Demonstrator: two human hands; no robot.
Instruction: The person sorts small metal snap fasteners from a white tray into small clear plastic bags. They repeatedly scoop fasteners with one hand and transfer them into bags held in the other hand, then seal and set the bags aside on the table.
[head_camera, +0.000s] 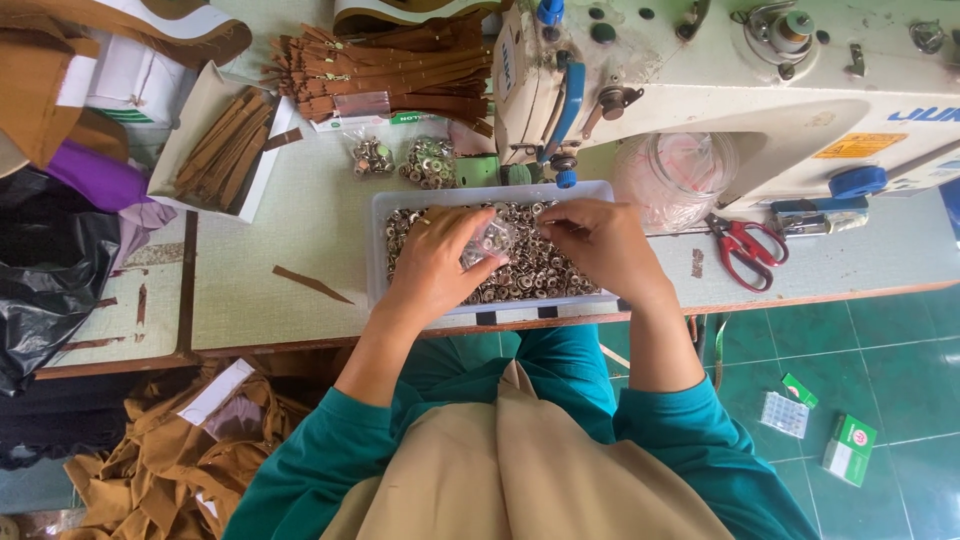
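Note:
A clear plastic tray (380, 215) full of small metal snap buttons (540, 275) sits at the table's front edge. Both of my hands hover over it. My left hand (435, 265) pinches a small clear plastic bag (493, 240) holding a few buttons. My right hand (600, 240) has its fingers closed at the other side of that bag, thumb and fingertips meeting it above the tray's middle.
A white sewing machine (720, 70) stands behind the tray, red scissors (745, 250) to the right. Two bags of metal rings (428, 162) lie behind the tray, brown fabric strips (390, 70) and an open box of strips (222, 145) at back left. Brown cloth (160, 460) lies on the floor.

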